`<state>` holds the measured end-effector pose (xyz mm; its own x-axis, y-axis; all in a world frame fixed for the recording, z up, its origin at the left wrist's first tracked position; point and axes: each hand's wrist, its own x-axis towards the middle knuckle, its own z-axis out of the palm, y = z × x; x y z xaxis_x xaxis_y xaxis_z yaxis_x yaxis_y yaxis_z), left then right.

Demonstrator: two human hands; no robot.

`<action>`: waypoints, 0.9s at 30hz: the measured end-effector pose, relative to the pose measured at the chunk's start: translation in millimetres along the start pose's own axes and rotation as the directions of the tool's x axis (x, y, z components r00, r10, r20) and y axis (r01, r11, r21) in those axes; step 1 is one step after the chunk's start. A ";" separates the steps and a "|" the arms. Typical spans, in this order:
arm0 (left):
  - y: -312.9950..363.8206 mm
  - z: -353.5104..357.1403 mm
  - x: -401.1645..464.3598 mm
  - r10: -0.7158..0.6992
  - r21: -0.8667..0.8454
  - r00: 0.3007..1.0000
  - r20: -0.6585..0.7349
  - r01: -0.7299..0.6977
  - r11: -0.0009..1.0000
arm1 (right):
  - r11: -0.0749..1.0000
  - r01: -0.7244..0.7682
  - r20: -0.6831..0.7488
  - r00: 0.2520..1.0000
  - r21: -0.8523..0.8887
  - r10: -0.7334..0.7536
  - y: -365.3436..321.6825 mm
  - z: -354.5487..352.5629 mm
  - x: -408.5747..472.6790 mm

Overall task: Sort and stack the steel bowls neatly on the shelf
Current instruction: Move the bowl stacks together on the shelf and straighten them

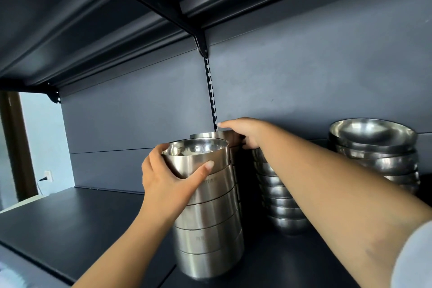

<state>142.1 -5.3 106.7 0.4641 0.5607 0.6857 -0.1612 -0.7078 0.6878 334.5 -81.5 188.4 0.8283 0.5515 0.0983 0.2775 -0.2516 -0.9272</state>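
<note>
A wall outlet, apparently with a plug, sits far left.

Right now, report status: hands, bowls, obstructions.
Left hand grips top bowl of front stack. Right hand grips rear stack's top bowl. Rounded-bowl stacks sit right. Nothing seen blocking.

Both forearms are bare from wrist to elbow. The left hand and right hand wear no gloves, rings or watch. A pale grey sleeve (short, ending near the elbow) covers the right upper arm. Fingernails are short and unpainted.
</note>
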 end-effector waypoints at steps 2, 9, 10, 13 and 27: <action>2.3 -0.5 0.2 -0.015 -0.049 0.999 0.034 0.017 0.999 | 1.000 -0.023 -0.063 0.998 0.007 0.024 -3.5 2.9 2.2; 4.9 -8.9 4.0 -0.030 -0.201 0.992 0.123 0.054 0.978 | 0.965 -0.044 -0.241 0.970 -0.258 -0.020 -7.3 9.0 7.5; 4.5 -9.1 3.6 -0.024 -0.209 0.993 0.119 0.049 0.977 | 0.945 -0.036 -0.259 0.964 -0.325 -0.053 -6.8 10.0 6.9; 3.5 -9.2 3.0 -0.011 -0.225 0.994 0.108 0.035 0.974 | 0.930 -0.039 -0.313 0.946 -0.366 -0.084 -1.5 12.7 9.7; -8.2 -2.7 5.1 -0.004 -0.238 0.995 0.104 0.029 0.971 | 0.963 -0.067 -0.297 0.955 -0.262 -0.014 -0.6 10.6 15.4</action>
<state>143.4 4.5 105.2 0.5528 0.5162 0.6542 -0.3506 -0.5681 0.7445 341.9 -64.4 186.6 0.9313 0.2944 0.2143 0.3393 -0.4877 -0.8044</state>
